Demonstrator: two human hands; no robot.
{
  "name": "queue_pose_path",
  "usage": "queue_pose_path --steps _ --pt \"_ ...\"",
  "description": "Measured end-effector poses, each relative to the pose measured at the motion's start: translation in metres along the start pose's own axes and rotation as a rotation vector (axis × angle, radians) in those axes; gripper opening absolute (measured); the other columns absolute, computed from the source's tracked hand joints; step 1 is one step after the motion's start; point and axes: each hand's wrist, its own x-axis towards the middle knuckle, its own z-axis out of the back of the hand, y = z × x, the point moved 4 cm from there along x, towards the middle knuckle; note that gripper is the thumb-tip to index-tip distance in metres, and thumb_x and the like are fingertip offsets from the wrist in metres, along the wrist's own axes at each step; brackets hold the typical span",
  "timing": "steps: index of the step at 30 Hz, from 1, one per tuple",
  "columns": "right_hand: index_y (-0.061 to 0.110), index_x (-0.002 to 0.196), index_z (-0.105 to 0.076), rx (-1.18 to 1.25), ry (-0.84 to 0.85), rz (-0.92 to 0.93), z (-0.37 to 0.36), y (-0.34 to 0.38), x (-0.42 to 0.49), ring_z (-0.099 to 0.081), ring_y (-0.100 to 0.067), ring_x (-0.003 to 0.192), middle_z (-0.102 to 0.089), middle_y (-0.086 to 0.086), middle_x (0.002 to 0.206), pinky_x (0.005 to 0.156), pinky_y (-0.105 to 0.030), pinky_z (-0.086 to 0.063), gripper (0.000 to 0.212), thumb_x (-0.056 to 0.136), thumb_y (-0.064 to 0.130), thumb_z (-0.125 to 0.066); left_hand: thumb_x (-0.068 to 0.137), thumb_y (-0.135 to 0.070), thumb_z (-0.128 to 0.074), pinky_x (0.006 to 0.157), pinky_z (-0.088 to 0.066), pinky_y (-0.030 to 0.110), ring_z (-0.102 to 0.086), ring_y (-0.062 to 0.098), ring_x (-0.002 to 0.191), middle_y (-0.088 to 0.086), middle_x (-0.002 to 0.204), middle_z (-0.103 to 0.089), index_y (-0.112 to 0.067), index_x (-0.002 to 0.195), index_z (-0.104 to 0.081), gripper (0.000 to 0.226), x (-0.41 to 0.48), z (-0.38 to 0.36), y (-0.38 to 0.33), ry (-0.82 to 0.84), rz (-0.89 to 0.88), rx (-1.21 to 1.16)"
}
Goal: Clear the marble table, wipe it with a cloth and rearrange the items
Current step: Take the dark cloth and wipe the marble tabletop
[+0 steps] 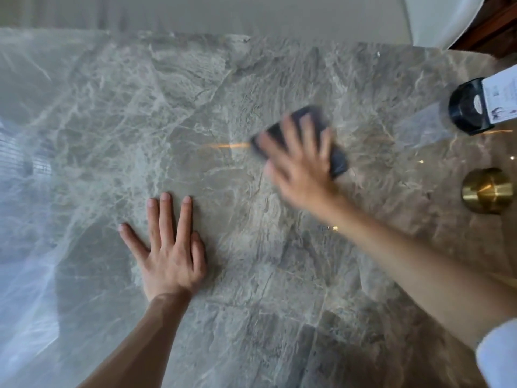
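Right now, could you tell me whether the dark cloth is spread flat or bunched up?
Bunched: the dark cloth shows only as a compact wad under the right hand. Motion blur hides finer folds.

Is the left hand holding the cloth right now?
No. The left hand lies flat and empty on the marble table, while the right hand presses the dark cloth.

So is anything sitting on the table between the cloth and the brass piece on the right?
No. In the head view, only bare marble table lies between the dark cloth under the right hand and the brass piece.
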Motion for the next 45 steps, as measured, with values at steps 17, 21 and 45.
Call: queue_pose_path --steps 17,21,45 --pt "0.05 0.144 -0.035 -0.01 0.383 1.314 -0.009 0.021 -0.128 -0.017 -0.027 0.151 -0.019 0.008 0.162 0.118 -0.065 -0.002 0.055 0.092 0.052 -0.052 0.092 -0.035 -0.024 0.111 -0.005 0.072 -0.004 0.025 0.152 0.008 0.163 -0.01 -0.024 0.154 -0.016 0.064 -0.001 0.0 0.003 -0.022 -0.021 -0.013" --pt "0.05 0.149 -0.019 -0.13 0.152 0.679 0.002 -0.036 0.018 -0.014 -0.03 0.151 -0.016 0.004 0.163 0.116 -0.068 -0.01 0.051 0.099 0.059 -0.02 0.092 -0.035 -0.025 0.111 -0.005 0.072 -0.002 0.025 0.152 0.008 0.163 -0.009 -0.026 0.155 -0.014 0.064 0.0 -0.002 0.004 -0.018 -0.018 0.002" --pt "0.047 0.149 -0.025 -0.062 0.001 -0.273 -0.005 0.001 -0.058 -0.017 -0.028 0.15 -0.023 0.004 0.162 0.114 -0.062 -0.017 0.049 0.1 0.05 -0.028 0.091 -0.033 -0.024 0.111 -0.002 0.072 -0.002 0.026 0.152 0.01 0.163 -0.009 -0.021 0.155 -0.013 0.066 0.001 -0.004 0.001 -0.024 -0.009 0.013"
